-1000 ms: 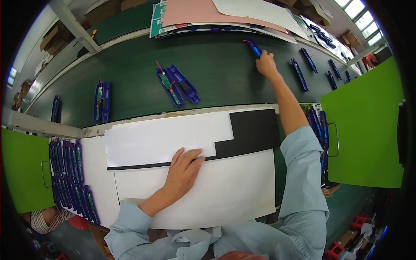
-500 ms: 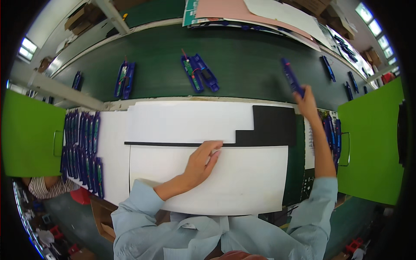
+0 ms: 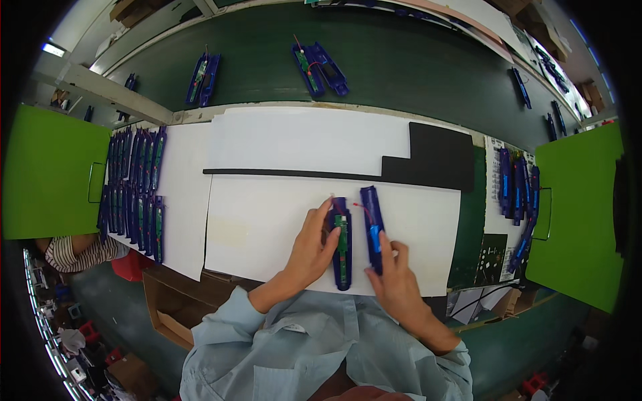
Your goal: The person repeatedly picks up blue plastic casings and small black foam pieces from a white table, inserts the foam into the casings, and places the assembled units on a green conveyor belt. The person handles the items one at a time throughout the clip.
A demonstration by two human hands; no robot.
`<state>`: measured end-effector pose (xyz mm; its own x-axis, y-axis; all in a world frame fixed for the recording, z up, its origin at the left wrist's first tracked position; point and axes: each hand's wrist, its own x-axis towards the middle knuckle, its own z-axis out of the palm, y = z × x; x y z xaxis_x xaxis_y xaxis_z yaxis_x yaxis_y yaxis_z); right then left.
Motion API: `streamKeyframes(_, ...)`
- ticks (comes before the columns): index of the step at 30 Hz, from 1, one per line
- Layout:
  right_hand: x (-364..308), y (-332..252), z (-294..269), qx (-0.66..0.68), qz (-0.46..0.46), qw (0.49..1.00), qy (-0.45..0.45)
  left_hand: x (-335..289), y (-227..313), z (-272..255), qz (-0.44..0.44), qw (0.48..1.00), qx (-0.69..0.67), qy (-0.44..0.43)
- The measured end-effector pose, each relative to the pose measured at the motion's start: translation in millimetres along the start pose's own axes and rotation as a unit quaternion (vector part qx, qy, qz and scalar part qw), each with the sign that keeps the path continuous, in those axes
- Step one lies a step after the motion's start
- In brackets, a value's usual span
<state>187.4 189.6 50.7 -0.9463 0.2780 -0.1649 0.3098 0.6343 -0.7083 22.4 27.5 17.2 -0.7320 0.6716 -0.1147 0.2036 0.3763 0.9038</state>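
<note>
Nearside of the black board, left hand pinched the green-boarded shell, right hand gripped the blue-celled shell: both open-side up, perhaps for access inside!

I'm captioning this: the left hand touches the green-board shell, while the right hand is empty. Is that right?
The right hand isn't empty: the head view shows it holding a second shell. The left hand touches the green-board shell, as you say.
</note>
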Motion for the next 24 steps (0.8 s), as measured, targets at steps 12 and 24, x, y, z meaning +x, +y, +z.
streamKeyframes(12,120,39,-62,-0.055,-0.146,0.978,0.139,112,34,-17,0.325,0.926,0.191,-0.028)
streamKeyframes(24,179,54,-65,-0.066,-0.112,0.991,0.043,201,-19,28,0.352,0.893,0.278,-0.014)
